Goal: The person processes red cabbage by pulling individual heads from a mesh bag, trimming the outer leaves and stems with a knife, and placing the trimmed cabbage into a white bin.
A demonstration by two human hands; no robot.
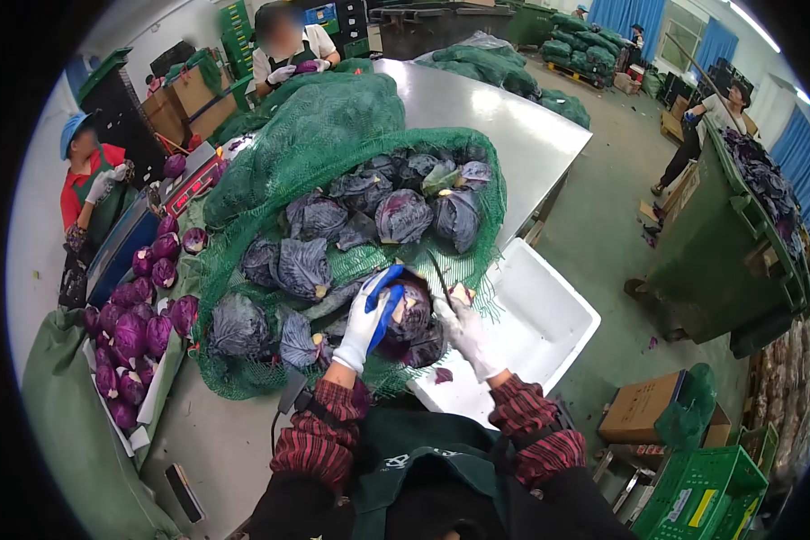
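In a white glove with blue on the fingers, my left hand [370, 317] wraps round the left side of a purple cabbage [410, 310]. Just right of that cabbage, my gloved right hand [462, 331] is closed on a knife [439, 273], whose dark blade points up and away from me. Dark-leaved cabbages [403, 216] lie in an opened green net bag [490, 166] beyond both hands. A loose purple leaf [443, 375] rests below my right hand.
A white foam box [549, 306] stands at the right. Trimmed cabbages [130, 335] fill a container at the left. Co-workers are at the far left and back. A green bin [720, 252] and green crate [702, 490] stand on the right.
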